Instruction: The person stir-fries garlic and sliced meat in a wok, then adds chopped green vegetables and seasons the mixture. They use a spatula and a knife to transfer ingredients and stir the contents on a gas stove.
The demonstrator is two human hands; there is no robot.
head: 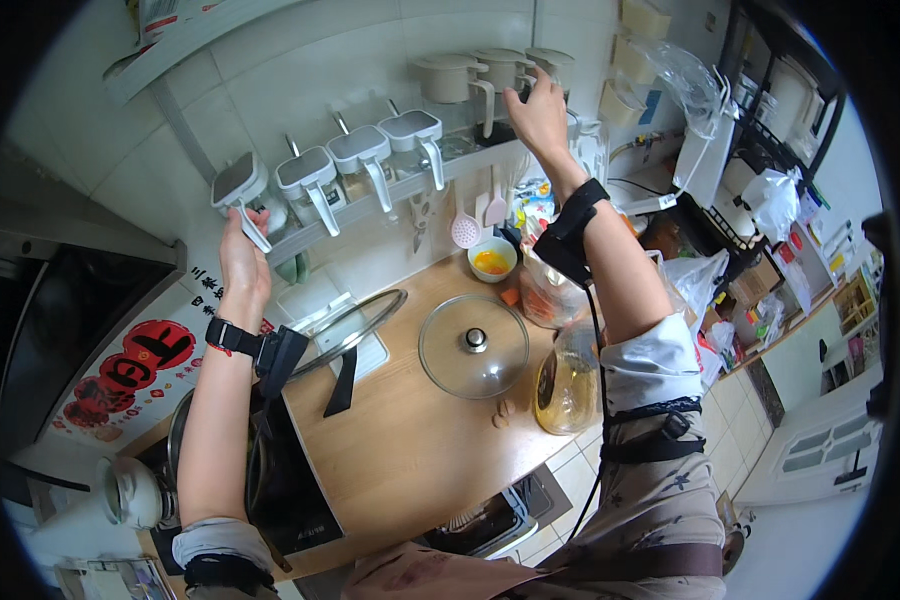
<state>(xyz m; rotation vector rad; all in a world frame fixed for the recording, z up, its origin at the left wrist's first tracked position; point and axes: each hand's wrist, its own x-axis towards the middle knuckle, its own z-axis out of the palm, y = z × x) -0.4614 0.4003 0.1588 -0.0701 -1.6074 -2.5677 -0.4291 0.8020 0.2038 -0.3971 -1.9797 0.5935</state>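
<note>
At the left end of the wall shelf, my left hand (244,251) grips a clear seasoning jar (241,182) with a grey lid and white handle. This jar sits at an angle to its neighbours, and my fingers are by its handle and underside. My right hand (540,112) is raised to the shelf's right part, beside cream-lidded jars (501,69). Its thumb and index finger are spread around a dark gap near a handle; whether it grips anything is hidden. Between my hands stand several more grey-lidded jars (360,146) with spoon handles sticking out.
Below, the wooden counter (397,450) holds a glass lid (474,345), a bowl of beaten egg (492,259), an oil jug (567,382) and eggshells (503,412). Another glass lid (356,330) leans upright near a black handle (341,386). A cooktop (300,487) lies left, utensils (465,229) hang under the shelf.
</note>
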